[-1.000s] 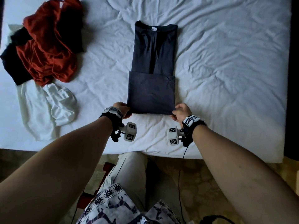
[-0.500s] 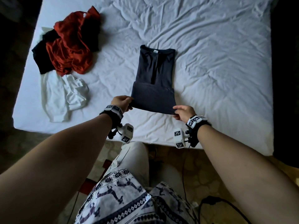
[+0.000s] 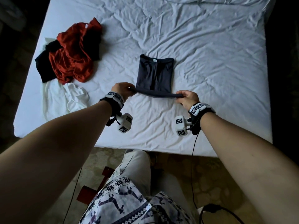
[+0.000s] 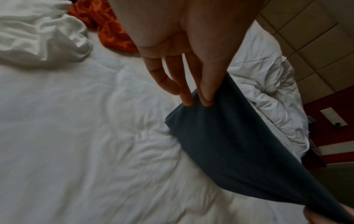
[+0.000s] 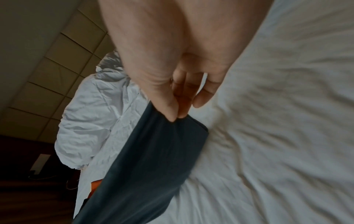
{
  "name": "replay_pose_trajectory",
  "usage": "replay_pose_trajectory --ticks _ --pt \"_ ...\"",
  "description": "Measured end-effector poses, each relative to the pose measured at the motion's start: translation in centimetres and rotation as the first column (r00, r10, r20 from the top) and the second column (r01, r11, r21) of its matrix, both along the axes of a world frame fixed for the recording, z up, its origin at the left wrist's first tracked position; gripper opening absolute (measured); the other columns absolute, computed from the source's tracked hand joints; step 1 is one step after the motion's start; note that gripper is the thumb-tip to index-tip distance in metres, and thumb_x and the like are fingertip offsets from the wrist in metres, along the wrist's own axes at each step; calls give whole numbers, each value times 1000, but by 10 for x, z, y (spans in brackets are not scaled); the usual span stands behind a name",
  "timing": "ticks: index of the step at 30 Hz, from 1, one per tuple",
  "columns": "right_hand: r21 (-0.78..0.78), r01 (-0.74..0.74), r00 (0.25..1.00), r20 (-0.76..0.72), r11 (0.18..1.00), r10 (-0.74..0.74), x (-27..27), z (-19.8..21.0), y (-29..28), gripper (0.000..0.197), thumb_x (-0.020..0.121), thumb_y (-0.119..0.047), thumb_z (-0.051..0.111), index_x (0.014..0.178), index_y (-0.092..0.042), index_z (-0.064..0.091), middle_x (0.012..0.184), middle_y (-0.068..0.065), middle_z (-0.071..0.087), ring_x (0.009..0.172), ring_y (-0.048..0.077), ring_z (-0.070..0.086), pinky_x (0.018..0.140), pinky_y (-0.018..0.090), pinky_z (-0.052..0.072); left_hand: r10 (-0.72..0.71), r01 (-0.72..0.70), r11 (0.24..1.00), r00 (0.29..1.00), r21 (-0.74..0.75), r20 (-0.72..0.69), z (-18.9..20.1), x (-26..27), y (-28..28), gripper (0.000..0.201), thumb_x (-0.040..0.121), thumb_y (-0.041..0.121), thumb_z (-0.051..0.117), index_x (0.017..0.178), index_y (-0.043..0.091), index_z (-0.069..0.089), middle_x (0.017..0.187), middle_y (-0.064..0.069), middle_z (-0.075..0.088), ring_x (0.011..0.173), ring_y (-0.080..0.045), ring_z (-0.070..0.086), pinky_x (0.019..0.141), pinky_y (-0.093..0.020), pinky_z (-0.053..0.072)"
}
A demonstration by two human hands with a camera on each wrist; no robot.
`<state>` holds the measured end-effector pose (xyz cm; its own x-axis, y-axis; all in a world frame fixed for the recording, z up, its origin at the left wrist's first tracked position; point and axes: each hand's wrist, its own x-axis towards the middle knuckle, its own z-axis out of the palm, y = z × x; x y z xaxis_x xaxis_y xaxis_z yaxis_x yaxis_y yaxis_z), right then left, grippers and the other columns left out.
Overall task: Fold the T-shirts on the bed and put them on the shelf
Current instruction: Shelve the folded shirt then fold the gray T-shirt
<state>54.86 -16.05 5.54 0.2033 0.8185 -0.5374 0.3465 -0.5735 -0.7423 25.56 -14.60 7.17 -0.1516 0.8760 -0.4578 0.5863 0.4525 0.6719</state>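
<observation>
A dark grey T-shirt (image 3: 154, 75) lies partly folded in the middle of the white bed (image 3: 210, 62), collar at the far end. Its near folded edge is lifted off the sheet. My left hand (image 3: 127, 90) pinches the left corner of that edge, and my right hand (image 3: 182, 97) pinches the right corner. In the left wrist view the fingers (image 4: 206, 91) press on the dark cloth (image 4: 239, 144). In the right wrist view thumb and fingers (image 5: 172, 112) pinch the cloth (image 5: 153, 159).
A heap of red and black T-shirts (image 3: 72, 54) lies at the bed's left, with a crumpled white T-shirt (image 3: 64, 97) in front of it. A bunched white duvet (image 4: 268, 91) sits at the bed's head. The floor and my legs are below the bed's near edge (image 3: 145, 147).
Both hands have lifted the T-shirt's near folded edge off the sheet and carried it away from me, toward the collar. The head view has pulled back.
</observation>
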Motion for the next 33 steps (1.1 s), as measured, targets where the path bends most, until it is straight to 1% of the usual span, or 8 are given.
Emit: replay_pose_trajectory --ticks 4,7,10,14,19,24,28,33 --pt "29 16 997 78 999 -18 -4 2 42 19 78 -8 70 96 -16 71 67 -4 63 54 4 57 61 20 49 -48 50 998 996 27 -71 5 4 42 16 79 20 66 93 24 74 79 -7 74 69 -16 66 57 -20 49" --pt "33 3 989 148 999 -8 -4 3 76 13 77 -20 70 89 -26 68 76 -4 65 72 16 61 74 31 52 -36 39 999 996 36 -81 1 6 76 17 84 24 66 99 19 74 93 -12 72 86 -31 68 71 -29 51" --pt "19 -21 979 201 1000 17 -3 -1 111 21 80 -21 68 101 -20 69 88 -1 66 84 17 60 80 28 49 -51 53 999 992 13 -115 -8 8 114 22 87 26 65 106 16 70 103 -10 69 96 -30 64 68 -25 40" --pt "6 -35 966 258 999 33 -8 -15 156 26 83 -20 63 107 -14 69 89 1 65 87 21 60 81 31 48 -105 98 994 977 -48 -186 -32 13 164 23 89 27 58 105 14 67 98 -10 66 86 -26 59 65 -25 33" --pt "2 -15 958 288 1000 14 -13 -46 202 18 87 -15 60 102 -8 67 82 0 62 81 18 57 69 24 39 49 -53 997 997 -61 -65 -72 18 211 19 84 20 64 100 12 70 82 -5 64 80 -26 63 65 -25 44" --pt "-63 35 957 291 997 -15 -13 -86 235 19 85 -17 62 103 -15 68 94 1 70 94 21 65 86 32 52 104 -101 990 994 -100 28 -105 24 245 20 80 26 68 99 20 70 85 -2 71 71 -18 63 69 -29 54" --pt "-129 82 970 238 988 -50 -11 -104 242 30 86 -16 61 115 -13 62 107 0 68 100 16 63 89 24 47 165 -145 960 984 -238 69 -135 21 251 39 69 47 72 99 24 62 88 2 69 78 -22 67 74 -32 55" --pt "-384 118 985 162 916 -59 9 -152 214 49 48 -55 56 83 -23 68 85 5 72 85 34 69 83 49 57 165 -103 897 980 -430 110 -158 15 225 62 46 69 71 69 12 60 77 -13 68 84 -35 71 78 -53 58"
